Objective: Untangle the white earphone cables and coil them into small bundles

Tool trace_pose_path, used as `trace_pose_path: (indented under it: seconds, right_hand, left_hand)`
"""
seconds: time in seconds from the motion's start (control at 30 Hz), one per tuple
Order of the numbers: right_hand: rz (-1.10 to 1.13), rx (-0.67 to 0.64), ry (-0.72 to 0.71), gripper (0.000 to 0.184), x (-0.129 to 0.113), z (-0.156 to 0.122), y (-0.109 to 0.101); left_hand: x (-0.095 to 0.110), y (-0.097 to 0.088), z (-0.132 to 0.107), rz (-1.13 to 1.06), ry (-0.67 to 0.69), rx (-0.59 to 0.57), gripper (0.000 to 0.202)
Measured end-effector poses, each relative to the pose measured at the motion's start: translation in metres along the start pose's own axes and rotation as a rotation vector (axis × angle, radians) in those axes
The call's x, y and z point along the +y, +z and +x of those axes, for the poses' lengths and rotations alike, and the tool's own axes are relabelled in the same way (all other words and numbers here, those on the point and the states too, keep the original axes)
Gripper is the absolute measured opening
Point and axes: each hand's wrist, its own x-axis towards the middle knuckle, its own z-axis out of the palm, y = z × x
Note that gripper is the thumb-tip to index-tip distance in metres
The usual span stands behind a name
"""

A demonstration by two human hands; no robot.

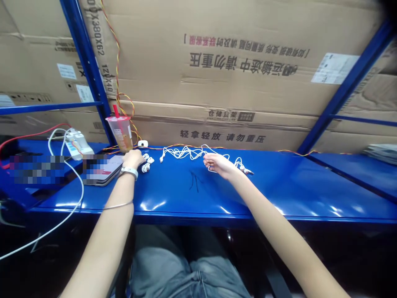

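Note:
My left hand (133, 158) is closed at the left of the blue shelf, knuckles up, its fingertips mostly hidden. Right beside its fingers lies a small bundled white cable (147, 164); I cannot tell whether they touch. Farther right, my right hand (217, 164) is curled with the fingers closed around part of a loose white cable (182, 152). That cable spreads in loops on both sides of the hand, with a plug end at the left and more connectors at the right. Thin black ties (194, 182) lie on the surface between my hands.
A cup with a red straw (120, 131) stands behind my left hand. A phone or tablet (104, 170) and a white power strip (79, 144) lie to the left. Cardboard (248, 95) backs the blue shelf (266, 190), with a red-yellow wire (118, 54) along it.

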Motion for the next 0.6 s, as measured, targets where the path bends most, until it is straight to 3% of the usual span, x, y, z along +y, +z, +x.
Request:
trace_pose_path:
  seconds: [0.17, 0.33, 0.43, 0.6]
  right_hand:
    - [-0.074, 0.039, -0.038, 0.019, 0.002, 0.002, 0.000]
    - [-0.112, 0.064, -0.052, 0.013, 0.002, 0.002, 0.002]
    - [-0.138, 0.075, -0.050, 0.010, 0.002, 0.002, 0.002]
    - [-0.172, 0.080, -0.055, 0.008, 0.002, 0.000, 0.004]
  left_hand:
    - [0.003, -0.008, -0.003, 0.034, 0.014, 0.045, 0.032]
    - [0.033, -0.007, -0.013, 0.026, 0.233, 0.185, 0.030]
    - [0.056, 0.007, -0.015, 0.001, 0.352, 0.145, 0.035]
    - [0.066, 0.033, -0.008, -0.073, 0.305, 0.037, 0.025]
